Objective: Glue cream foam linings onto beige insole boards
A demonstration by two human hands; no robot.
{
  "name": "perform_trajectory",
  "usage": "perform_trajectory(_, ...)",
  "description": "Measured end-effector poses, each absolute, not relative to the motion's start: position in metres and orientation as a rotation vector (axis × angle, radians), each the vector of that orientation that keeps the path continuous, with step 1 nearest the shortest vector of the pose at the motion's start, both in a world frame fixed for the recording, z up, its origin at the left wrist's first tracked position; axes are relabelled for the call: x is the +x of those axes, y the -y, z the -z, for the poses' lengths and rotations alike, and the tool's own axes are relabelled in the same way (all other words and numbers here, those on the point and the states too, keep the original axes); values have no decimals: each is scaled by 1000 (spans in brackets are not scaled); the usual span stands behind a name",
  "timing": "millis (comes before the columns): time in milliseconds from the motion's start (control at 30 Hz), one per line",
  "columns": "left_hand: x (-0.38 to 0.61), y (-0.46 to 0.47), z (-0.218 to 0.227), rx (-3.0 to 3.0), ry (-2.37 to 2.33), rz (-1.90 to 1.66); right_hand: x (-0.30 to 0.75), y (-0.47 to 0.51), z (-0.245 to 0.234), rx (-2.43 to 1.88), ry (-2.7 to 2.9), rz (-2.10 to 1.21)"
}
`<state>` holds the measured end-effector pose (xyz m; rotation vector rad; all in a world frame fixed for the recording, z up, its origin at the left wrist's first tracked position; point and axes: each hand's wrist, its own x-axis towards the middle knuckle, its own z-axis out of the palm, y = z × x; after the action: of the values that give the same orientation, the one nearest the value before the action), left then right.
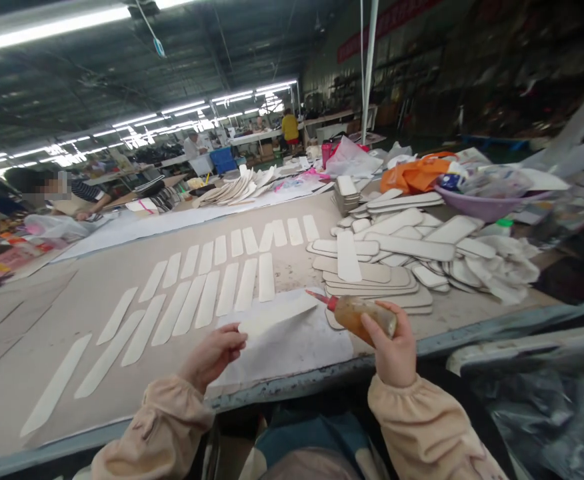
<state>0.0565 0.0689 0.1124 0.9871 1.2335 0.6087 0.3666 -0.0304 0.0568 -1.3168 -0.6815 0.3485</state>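
My right hand point(396, 343) is wrapped round a squeeze bottle point(362, 317) of amber liquid, tilted sideways. Its red nozzle points left, close to the far right end of a pale flat strip point(278, 315). The near left end of that strip is pinched between the thumb and fingers of my left hand point(218, 353). Beneath the strip lies a white sheet point(312, 343) at the table's front edge. Beyond my left hand, several similar cream strips point(185, 307) are laid out in slanted rows. To the right of the bottle stand stacked pale pieces with dark edges point(377, 287).
A loose pile of dark-edged pieces point(412, 243) covers the right of the table point(292, 267). Behind it are a purple basin point(487, 205) and an orange bag point(415, 175). Crumpled white cloth point(505, 267) lies at the right. A co-worker point(77, 193) sits at the far left.
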Motion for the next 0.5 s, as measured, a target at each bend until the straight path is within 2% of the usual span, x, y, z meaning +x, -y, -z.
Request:
perform_trajectory(300,158,-174,-204,1060,-961,-848,389,32,-59,-1133,417,-461)
perform_trajectory(400,185,-203,-218,1068,-955,-944,389,33,-62,-1104,394,-488)
perform_trajectory(500,201,-220,-213,1053,-982,-1041,391,34,-66,-1077,368,-504)
